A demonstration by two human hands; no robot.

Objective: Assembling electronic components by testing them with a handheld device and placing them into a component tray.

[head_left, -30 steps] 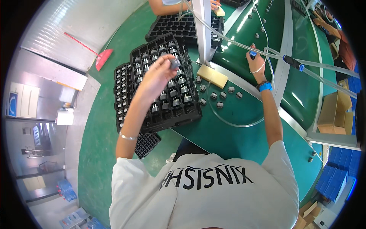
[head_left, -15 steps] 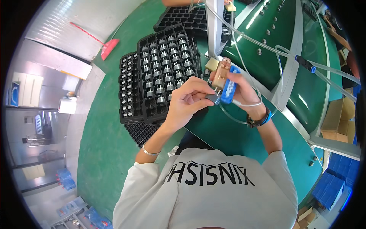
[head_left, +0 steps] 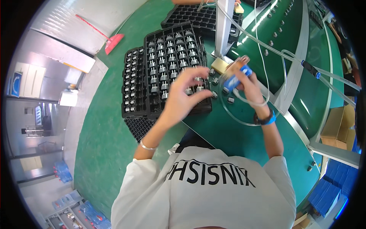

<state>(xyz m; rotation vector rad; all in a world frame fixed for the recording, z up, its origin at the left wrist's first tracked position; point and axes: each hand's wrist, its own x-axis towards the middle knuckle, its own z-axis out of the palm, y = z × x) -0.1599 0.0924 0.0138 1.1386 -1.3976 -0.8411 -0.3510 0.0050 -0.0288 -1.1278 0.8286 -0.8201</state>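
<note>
My left hand (head_left: 182, 93) hovers over the right edge of a black tray (head_left: 151, 108), thumb and fingers spread with nothing visible between them. Upright grey two-pin plugs (head_left: 172, 59) fill rows of this tray. In my right hand (head_left: 251, 91) is a blue and amber hand tool (head_left: 237, 76) with a clear hose (head_left: 228, 111) looping from it. Motion smears the tool a little. Small dark-and-silver parts (head_left: 230, 100) lie on the green tabletop between my hands, beside a pale yellow block (head_left: 219, 65).
A second tray (head_left: 131, 82) with small light parts sits left, partly under the first. A grey post (head_left: 224, 28) rises behind the yellow block. Clear tubes cross to the right past a black-and-blue connector (head_left: 310, 68). More parts line a green belt (head_left: 275, 34). Another person's arm (head_left: 198, 2) shows at the top.
The left hand has let go of the grey plug it held against the tool and opened over the tray. My right hand has drawn away rightward, tilting the tool.
</note>
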